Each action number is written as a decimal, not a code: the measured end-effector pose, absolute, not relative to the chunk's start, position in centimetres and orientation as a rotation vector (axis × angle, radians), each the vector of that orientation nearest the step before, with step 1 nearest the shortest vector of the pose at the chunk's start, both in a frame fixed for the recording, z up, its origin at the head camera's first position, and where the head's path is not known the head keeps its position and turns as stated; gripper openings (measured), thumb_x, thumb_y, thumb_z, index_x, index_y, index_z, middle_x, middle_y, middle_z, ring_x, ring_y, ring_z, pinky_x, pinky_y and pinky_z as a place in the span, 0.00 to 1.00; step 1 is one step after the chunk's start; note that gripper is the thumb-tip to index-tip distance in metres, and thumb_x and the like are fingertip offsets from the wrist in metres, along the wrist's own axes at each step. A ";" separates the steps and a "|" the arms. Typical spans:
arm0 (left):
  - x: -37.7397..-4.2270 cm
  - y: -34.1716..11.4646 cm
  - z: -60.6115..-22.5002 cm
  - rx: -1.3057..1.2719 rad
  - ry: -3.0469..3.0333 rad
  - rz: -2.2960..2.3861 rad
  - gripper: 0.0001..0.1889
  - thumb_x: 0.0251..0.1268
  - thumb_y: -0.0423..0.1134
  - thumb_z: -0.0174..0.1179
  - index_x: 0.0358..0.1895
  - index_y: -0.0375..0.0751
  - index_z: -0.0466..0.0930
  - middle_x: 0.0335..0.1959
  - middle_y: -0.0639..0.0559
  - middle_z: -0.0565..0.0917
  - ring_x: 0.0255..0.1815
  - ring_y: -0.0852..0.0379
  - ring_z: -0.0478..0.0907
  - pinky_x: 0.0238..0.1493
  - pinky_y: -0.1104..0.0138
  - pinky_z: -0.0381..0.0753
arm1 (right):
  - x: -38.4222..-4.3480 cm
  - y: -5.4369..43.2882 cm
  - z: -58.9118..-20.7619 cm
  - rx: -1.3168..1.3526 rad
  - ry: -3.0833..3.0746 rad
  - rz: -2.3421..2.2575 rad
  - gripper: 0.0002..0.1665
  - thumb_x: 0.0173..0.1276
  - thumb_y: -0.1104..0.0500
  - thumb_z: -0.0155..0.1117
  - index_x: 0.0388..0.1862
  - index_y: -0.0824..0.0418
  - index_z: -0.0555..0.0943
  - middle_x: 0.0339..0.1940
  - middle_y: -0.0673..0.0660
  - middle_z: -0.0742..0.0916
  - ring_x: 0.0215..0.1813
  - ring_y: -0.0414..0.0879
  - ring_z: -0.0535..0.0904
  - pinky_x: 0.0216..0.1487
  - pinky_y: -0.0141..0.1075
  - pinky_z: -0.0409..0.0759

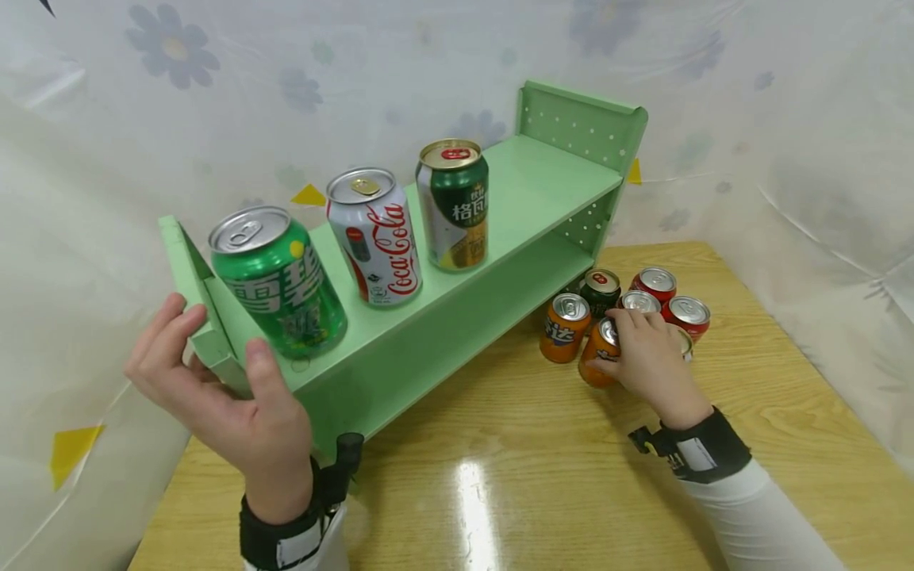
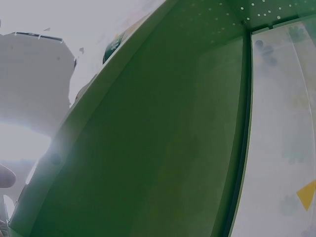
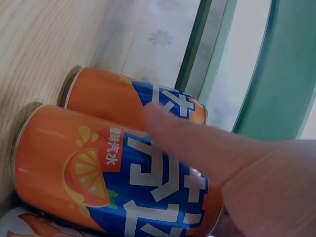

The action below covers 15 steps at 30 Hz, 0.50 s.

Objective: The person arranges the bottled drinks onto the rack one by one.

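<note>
My left hand [image 1: 236, 412] grips the left end of a green two-tier shelf [image 1: 528, 178], fingers around the end panel and thumb at the front. On the top tier stand a green Sprite can [image 1: 286, 293], a white Coca-Cola can [image 1: 382, 246] and a green-and-gold drink can [image 1: 457, 218], all upright. Over on the table, my right hand [image 1: 653, 365] holds an orange soda can [image 1: 597, 363] from above. In the right wrist view the thumb lies along that can's side. Beside it stands a second orange can [image 1: 562, 337].
Close behind the right hand cluster red cans [image 1: 655, 284], a dark green can [image 1: 600, 292] and a silver-topped can [image 1: 638, 300]. The shelf stands at a slant on the wooden table [image 1: 457, 492]. A flowered sheet [image 1: 400, 71] hangs behind.
</note>
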State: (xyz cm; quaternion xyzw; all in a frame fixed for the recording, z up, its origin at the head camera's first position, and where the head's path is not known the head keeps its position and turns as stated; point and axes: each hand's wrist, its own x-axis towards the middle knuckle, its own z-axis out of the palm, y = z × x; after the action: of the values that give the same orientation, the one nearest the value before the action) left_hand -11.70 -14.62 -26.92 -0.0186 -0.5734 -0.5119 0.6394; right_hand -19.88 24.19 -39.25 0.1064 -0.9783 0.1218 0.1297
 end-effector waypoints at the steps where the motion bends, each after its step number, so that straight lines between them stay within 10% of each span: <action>1: -11.7 -14.6 -26.9 -0.043 -1.307 -1.167 0.20 0.52 0.33 0.52 0.49 0.25 0.72 0.59 0.39 0.72 0.67 0.43 0.66 0.61 0.61 0.73 | -19.9 24.2 -39.3 0.318 -2.839 0.350 0.49 0.52 0.47 0.83 0.64 0.72 0.72 0.57 0.73 0.81 0.59 0.75 0.71 0.51 0.69 0.69; 15: -11.7 -14.5 -26.8 -0.042 -1.294 -1.174 0.20 0.51 0.32 0.51 0.49 0.25 0.72 0.59 0.39 0.72 0.67 0.43 0.66 0.59 0.61 0.74 | -19.7 24.2 -39.7 0.440 -2.750 0.391 0.45 0.49 0.56 0.85 0.59 0.75 0.72 0.53 0.73 0.80 0.56 0.70 0.72 0.53 0.63 0.76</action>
State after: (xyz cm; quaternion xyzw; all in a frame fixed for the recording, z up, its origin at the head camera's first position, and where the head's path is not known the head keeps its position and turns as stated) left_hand -11.74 -14.55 -26.83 -0.0182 -0.5678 -0.5152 0.6418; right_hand -19.74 24.21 -39.69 0.1544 -0.9646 0.1373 0.1637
